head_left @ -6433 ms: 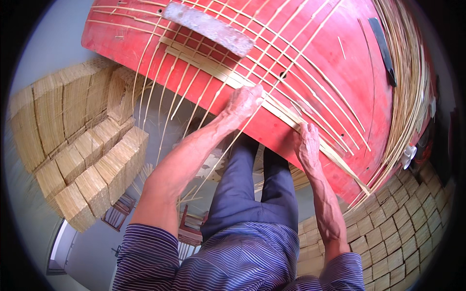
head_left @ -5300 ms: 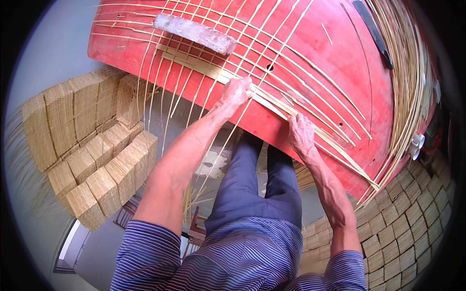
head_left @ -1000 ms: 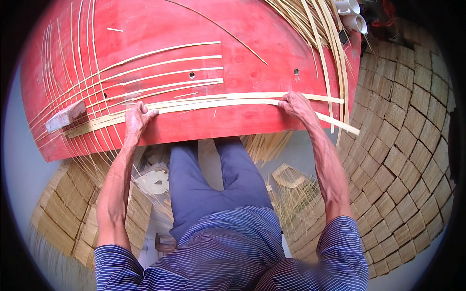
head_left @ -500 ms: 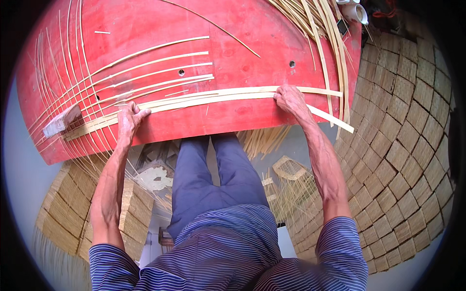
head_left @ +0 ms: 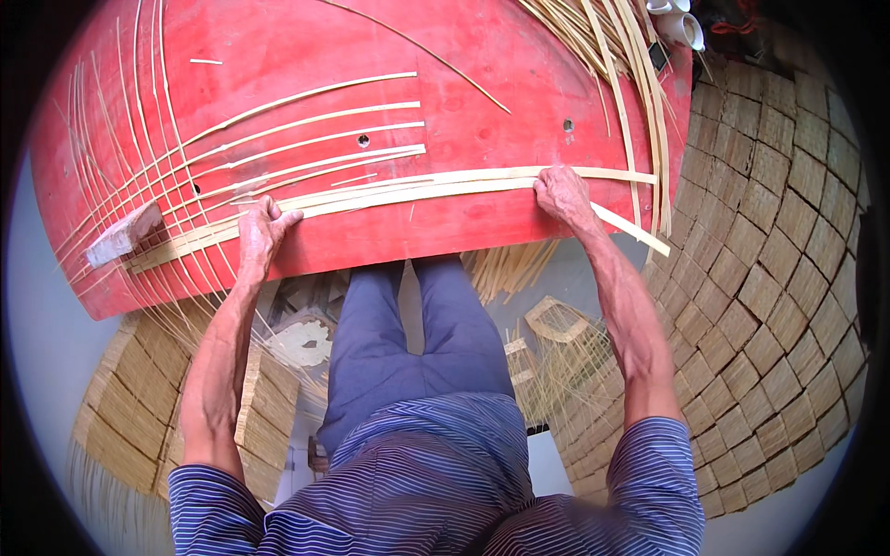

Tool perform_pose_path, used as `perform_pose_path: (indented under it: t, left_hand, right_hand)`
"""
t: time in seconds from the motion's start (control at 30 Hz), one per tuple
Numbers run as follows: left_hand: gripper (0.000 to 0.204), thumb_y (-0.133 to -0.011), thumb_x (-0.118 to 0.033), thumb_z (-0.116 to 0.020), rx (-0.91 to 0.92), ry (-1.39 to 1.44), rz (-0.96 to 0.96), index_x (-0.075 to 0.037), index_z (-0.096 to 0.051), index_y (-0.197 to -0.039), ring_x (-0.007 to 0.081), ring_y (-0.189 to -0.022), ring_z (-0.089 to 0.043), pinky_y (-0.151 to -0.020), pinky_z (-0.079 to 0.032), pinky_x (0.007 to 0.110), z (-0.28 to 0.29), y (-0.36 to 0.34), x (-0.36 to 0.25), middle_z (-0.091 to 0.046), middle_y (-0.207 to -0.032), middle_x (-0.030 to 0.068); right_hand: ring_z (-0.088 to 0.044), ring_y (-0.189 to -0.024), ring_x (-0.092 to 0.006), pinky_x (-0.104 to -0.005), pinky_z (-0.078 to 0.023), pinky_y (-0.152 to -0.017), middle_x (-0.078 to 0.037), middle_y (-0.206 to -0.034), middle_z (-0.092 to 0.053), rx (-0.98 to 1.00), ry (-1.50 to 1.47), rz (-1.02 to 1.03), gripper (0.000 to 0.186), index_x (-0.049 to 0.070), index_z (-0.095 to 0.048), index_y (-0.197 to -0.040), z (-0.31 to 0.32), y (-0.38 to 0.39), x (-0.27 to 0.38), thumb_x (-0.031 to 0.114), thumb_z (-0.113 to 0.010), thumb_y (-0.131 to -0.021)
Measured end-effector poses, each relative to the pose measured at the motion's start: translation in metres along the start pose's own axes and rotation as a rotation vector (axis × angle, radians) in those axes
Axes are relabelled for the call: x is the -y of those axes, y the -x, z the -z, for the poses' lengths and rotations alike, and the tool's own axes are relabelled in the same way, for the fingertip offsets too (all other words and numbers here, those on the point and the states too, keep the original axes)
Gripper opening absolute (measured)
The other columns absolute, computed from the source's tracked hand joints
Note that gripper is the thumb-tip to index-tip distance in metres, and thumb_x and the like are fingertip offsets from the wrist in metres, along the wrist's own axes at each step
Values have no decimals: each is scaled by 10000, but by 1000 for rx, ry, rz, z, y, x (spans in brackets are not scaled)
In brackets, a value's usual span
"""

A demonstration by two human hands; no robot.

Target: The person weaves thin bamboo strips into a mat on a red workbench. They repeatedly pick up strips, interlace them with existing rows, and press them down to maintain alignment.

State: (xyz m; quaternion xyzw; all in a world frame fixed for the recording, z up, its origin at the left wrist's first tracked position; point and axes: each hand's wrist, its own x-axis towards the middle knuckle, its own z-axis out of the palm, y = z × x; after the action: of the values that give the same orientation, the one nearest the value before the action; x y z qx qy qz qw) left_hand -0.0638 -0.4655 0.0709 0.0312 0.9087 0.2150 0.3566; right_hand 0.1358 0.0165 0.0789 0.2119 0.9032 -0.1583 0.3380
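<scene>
board (head_left: 491,225) across front. flat strips (head_left: 408,193) along its near edge; left hand (head_left: 261,233) on their left stretch, right hand (head_left: 564,196) nearer right end. thin-strip grid (head_left: 188,174) at board's left, block (head_left: 125,233) on top. long-strip bundle (head_left: 640,102) at far right; cups (head_left: 683,31) beside it, probably off board. stacked bundles (head_left: 130,398) below, left; more stacks (head_left: 769,278) right.

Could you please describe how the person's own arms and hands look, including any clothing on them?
The left hand and right hand are bare, without gloves. The forearms are lean, with raised veins, and no watch or bracelet shows. The short sleeves are dark blue with thin, pale stripes, ending near the elbows.
</scene>
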Motion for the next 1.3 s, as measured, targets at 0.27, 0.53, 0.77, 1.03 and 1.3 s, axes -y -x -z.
perform_pose_path:
  t: [0.27,0.53,0.77,1.03,1.3]
  left_hand:
    - [445,-768,-252,-865,-19,-68,0,-32,-484,-701,180,-579,-427,-554,-409,379,-1,0,1,-487,-597,84]
    - [427,-816,-274,-819,-16,10,-6,-66,-469,-685,102,-490,-488,-456,-397,303,-7,-4,15,-513,-550,20]
    - [421,-817,-274,-828,9,72,13,-64,-486,-692,101,-506,-471,-470,-388,293,-4,-4,7,-512,-565,14]
    - [427,-830,-290,-819,26,52,37,-60,-489,-687,113,-503,-522,-458,-428,289,-4,-4,6,-549,-582,30]
    - [429,-827,-297,-823,31,66,26,-66,-488,-692,94,-515,-503,-459,-439,281,-4,-4,5,-530,-582,16]
  right_hand:
    - [-705,-768,-420,-518,-573,-712,-238,-839,-707,-184,53,-157,236,14,-730,-824,-12,5,30,177,-563,-788]
    - [-689,-878,-346,-477,-539,-796,-204,-865,-706,126,-196,86,228,65,-744,-898,26,7,-45,263,-637,-863]
    - [-626,-617,-199,-375,-486,-626,-111,-646,-650,239,-163,-124,265,18,-730,-869,61,14,-162,280,-690,-881]
    - [-674,-751,-376,-512,-482,-685,-208,-738,-676,164,-60,-93,274,46,-714,-795,61,12,-162,304,-649,-858]
    - [-682,-835,-390,-526,-497,-741,-213,-822,-698,173,-39,-61,266,41,-710,-848,45,7,-177,286,-614,-889]
